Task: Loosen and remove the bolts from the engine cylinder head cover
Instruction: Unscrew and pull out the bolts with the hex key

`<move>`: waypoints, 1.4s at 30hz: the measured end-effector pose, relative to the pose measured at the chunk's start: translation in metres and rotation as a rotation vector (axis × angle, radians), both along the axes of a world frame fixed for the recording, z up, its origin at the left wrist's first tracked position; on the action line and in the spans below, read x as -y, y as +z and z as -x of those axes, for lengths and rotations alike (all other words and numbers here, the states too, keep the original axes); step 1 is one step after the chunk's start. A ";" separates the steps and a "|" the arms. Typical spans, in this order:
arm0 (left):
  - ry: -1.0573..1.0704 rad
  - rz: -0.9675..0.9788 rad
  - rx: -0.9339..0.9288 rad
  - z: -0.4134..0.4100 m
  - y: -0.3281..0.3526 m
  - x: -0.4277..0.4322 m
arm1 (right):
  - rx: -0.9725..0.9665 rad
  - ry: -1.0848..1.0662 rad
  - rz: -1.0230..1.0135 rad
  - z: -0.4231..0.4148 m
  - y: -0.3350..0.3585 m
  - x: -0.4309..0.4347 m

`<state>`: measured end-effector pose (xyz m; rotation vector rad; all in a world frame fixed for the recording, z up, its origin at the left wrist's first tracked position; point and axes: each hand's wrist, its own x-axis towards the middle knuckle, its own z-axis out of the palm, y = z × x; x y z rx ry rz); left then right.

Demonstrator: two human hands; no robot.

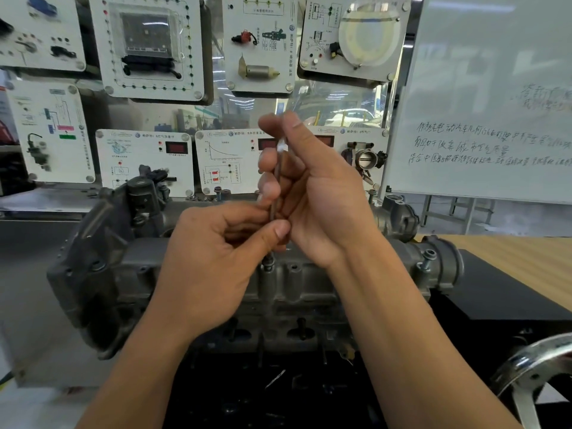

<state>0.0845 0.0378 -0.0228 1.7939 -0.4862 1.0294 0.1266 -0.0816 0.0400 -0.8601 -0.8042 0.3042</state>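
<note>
- Grey cast-metal cylinder head cover (309,283) lies across the middle of the view, just below both hands, with a black base (495,292) at its right end.
- Thin dark tool shaft (276,181) stands nearly upright above the cover. Its lower end meets a bolt (268,263) raised at the cover's near edge.
- Left hand (216,261) pinches the lower part of the shaft between the thumb and curled fingers.
- Right hand (315,193) grips the upper part, fingers curled round it. The thumb reaches up beside the top, where a pale band wraps the shaft.
- Second bolt (428,258) stands raised at the cover's right end, well apart from the hands.
- White training panels (145,156) hang behind the engine, and a whiteboard (495,88) with handwriting stands to the right.
- Chrome handwheel (532,360) shows in the lower right corner, near a wooden tabletop (532,258).
</note>
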 end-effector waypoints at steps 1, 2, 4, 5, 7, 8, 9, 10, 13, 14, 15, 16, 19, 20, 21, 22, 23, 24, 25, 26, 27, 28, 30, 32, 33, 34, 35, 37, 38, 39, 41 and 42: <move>-0.004 0.000 0.003 -0.001 0.000 -0.001 | -0.014 -0.005 0.011 0.000 0.000 -0.001; -0.005 0.001 0.007 -0.001 -0.001 -0.001 | -0.023 -0.010 0.021 -0.001 0.001 -0.001; -0.010 0.011 0.011 -0.002 -0.001 -0.001 | -0.033 -0.013 0.040 0.000 0.002 -0.001; -0.020 0.017 0.009 -0.002 -0.002 -0.002 | -0.034 -0.017 0.046 0.001 0.003 -0.001; -0.035 0.018 0.003 -0.003 -0.003 -0.003 | -0.021 -0.053 0.051 0.002 0.003 -0.002; -0.037 0.017 0.002 -0.004 -0.004 -0.003 | -0.011 -0.089 0.047 0.003 0.002 -0.003; -0.040 0.019 0.001 -0.005 -0.004 -0.003 | 0.001 -0.129 0.038 0.004 0.001 -0.004; -0.050 0.027 0.000 -0.006 -0.004 -0.002 | 0.020 -0.165 0.028 0.005 0.000 -0.005; -0.086 0.056 -0.004 -0.007 -0.005 0.000 | 0.149 -0.234 0.038 0.007 -0.003 -0.007; -0.095 0.058 -0.002 -0.008 -0.005 0.000 | 0.193 -0.229 0.049 0.007 -0.003 -0.007; -0.101 0.057 -0.001 -0.008 -0.005 0.000 | 0.223 -0.210 0.063 0.007 -0.003 -0.006; -0.105 0.057 -0.001 -0.009 -0.005 0.000 | 0.242 -0.183 0.077 0.007 -0.002 -0.004; -0.114 0.060 -0.002 -0.009 -0.005 0.000 | 0.260 -0.123 0.091 0.004 -0.002 -0.001; -0.113 0.057 -0.001 -0.010 -0.005 0.000 | 0.261 -0.114 0.090 0.004 -0.002 0.000; -0.111 0.057 0.001 -0.010 -0.005 0.000 | 0.261 -0.106 0.087 0.004 -0.002 0.000; -0.107 0.062 0.002 -0.010 -0.005 0.000 | 0.260 -0.097 0.082 0.003 -0.002 0.000; -0.103 0.070 0.004 -0.010 -0.005 -0.001 | 0.256 -0.083 0.070 0.002 -0.002 0.001; -0.096 0.075 0.006 -0.010 -0.006 -0.001 | 0.243 -0.061 0.050 0.001 -0.002 0.002; -0.091 0.079 0.006 -0.010 -0.005 -0.002 | 0.216 -0.031 0.021 0.000 -0.001 0.004; -0.089 0.082 0.004 -0.010 -0.005 -0.001 | 0.179 0.003 -0.010 -0.001 -0.001 0.005; -0.087 0.084 0.001 -0.010 -0.005 -0.001 | 0.139 0.034 -0.038 -0.002 -0.002 0.005; -0.081 0.084 0.002 -0.011 -0.006 -0.001 | 0.103 0.059 -0.063 -0.003 -0.002 0.005; -0.068 0.082 0.005 -0.012 -0.006 -0.001 | 0.035 0.094 -0.097 -0.005 -0.003 0.004; -0.062 0.087 0.005 -0.012 -0.006 0.000 | -0.015 0.129 -0.120 -0.008 -0.003 0.003; -0.063 0.094 0.002 -0.012 -0.006 0.000 | -0.034 0.145 -0.132 -0.008 -0.003 0.002; -0.064 0.095 0.001 -0.012 -0.006 0.000 | -0.051 0.157 -0.143 -0.008 -0.003 0.001; -0.067 0.091 0.002 -0.011 -0.005 0.000 | -0.065 0.164 -0.152 -0.008 -0.003 0.001; -0.068 0.079 0.004 -0.009 -0.004 0.001 | -0.085 0.154 -0.147 -0.007 -0.002 -0.001; -0.068 0.075 0.002 -0.009 -0.004 0.001 | -0.091 0.135 -0.130 -0.006 -0.002 -0.002; -0.068 0.071 -0.003 -0.009 -0.004 0.001 | -0.092 0.107 -0.105 -0.004 -0.001 -0.002; -0.071 0.065 -0.017 -0.009 -0.004 0.000 | -0.068 0.008 -0.049 0.000 0.002 -0.003; -0.074 0.061 -0.022 -0.008 -0.004 -0.001 | -0.046 -0.055 -0.027 0.002 0.002 -0.003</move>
